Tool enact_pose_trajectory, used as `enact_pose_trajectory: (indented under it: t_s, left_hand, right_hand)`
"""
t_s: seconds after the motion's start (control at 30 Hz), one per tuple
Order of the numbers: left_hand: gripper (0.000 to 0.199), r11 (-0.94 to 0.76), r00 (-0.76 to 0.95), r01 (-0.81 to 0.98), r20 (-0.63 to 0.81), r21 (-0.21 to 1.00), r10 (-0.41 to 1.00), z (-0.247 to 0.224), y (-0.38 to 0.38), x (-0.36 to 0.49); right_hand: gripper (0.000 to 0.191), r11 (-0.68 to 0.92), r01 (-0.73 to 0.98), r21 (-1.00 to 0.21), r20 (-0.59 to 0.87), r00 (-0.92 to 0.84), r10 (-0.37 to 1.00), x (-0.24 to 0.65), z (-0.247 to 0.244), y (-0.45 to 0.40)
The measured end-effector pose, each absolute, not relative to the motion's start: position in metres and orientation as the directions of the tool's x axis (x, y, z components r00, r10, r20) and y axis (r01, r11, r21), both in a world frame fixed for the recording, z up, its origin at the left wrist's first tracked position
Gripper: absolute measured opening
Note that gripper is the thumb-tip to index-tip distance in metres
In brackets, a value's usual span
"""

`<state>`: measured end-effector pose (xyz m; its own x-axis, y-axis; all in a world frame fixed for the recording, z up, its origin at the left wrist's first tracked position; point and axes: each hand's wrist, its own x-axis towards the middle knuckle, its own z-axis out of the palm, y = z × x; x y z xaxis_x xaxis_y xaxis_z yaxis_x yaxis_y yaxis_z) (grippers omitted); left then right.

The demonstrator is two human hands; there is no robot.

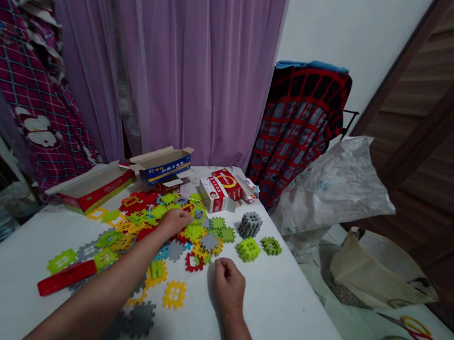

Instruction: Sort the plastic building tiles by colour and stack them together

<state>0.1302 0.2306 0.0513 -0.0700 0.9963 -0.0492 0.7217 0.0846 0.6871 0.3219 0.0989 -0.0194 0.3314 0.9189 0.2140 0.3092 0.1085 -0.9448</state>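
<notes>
A pile of colourful notched plastic building pieces [156, 213] in green, red, yellow, blue and grey spreads over the white table. My left hand [175, 221] reaches into this pile with its fingers curled down; what they grip, if anything, is hidden. Resting on the tabletop to the right, my right hand [228, 284] is closed in a loose fist, with no piece showing in it. Just left of that fist lies a red piece with an open centre [195, 262]. Beyond it on the right stand a grey stack of pieces [251, 224], a light green stack [248, 249] and a darker green one [271, 246].
Opened boxes, a blue one [168, 168], a red one [106, 194] and a red-and-white one [213, 194], stand along the table's back. A long red bar [66, 277] lies at left. Off the right edge are a cloth bag [380, 273] and scissors [413, 332].
</notes>
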Motion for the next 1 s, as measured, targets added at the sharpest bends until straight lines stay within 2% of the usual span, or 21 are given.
enact_pose_trajectory:
  t_s: [0.27, 0.37, 0.43, 0.53, 0.63, 0.73, 0.8, 0.87, 0.93, 1.0]
  left_hand:
    - [0.035, 0.055, -0.007, 0.527, -0.06, 0.848, 0.998, 0.029, 0.144, 0.135]
    - [0.029, -0.033, 0.027, 0.53, 0.022, 0.847, 0.999, 0.028, 0.126, 0.142]
    - [0.025, -0.18, 0.057, 0.621, 0.186, 0.762, 0.981, 0.029, 0.116, 0.143]
    - [0.023, -0.408, 0.195, 0.784, 0.437, 0.469, 0.878, 0.029, 0.104, 0.14]
    - [0.026, -0.529, 0.365, 0.826, 0.528, 0.196, 0.767, 0.028, 0.099, 0.132]
    - [0.027, -0.598, 0.474, 0.8, 0.562, 0.047, 0.678, 0.028, 0.099, 0.126]
    - [0.027, -0.626, 0.514, 0.78, 0.574, -0.003, 0.637, 0.028, 0.099, 0.124]
    - [0.026, -0.637, 0.52, 0.771, 0.574, 0.004, 0.633, 0.028, 0.1, 0.124]
    - [0.024, -0.628, 0.487, 0.775, 0.566, 0.072, 0.666, 0.027, 0.099, 0.126]
    - [0.023, -0.595, 0.413, 0.781, 0.556, 0.192, 0.722, 0.026, 0.099, 0.13]
  right_hand:
    - [0.038, 0.127, 0.242, -0.962, 0.206, 0.337, 0.919, 0.321, -0.015, 0.096]
    - [0.046, 0.129, 0.133, -0.983, 0.165, 0.313, 0.935, 0.321, -0.015, 0.095]
    - [0.053, 0.107, 0.059, -0.993, 0.119, 0.289, 0.95, 0.321, -0.014, 0.095]
    - [0.06, 0.061, -0.048, -0.997, 0.046, 0.271, 0.962, 0.322, -0.01, 0.096]
    - [0.061, 0.008, -0.133, -0.991, -0.022, 0.224, 0.974, 0.324, -0.003, 0.094]
    - [0.056, -0.056, -0.199, -0.978, -0.082, 0.13, 0.988, 0.326, 0.002, 0.092]
    - [0.054, -0.105, -0.247, -0.963, -0.132, 0.093, 0.987, 0.326, 0.003, 0.091]
    - [0.052, -0.149, -0.289, -0.946, -0.178, 0.077, 0.981, 0.326, 0.003, 0.091]
    - [0.049, -0.168, -0.318, -0.933, -0.202, 0.075, 0.977, 0.325, 0.002, 0.091]
    - [0.045, -0.149, -0.34, -0.928, -0.19, 0.093, 0.977, 0.325, 0.001, 0.092]
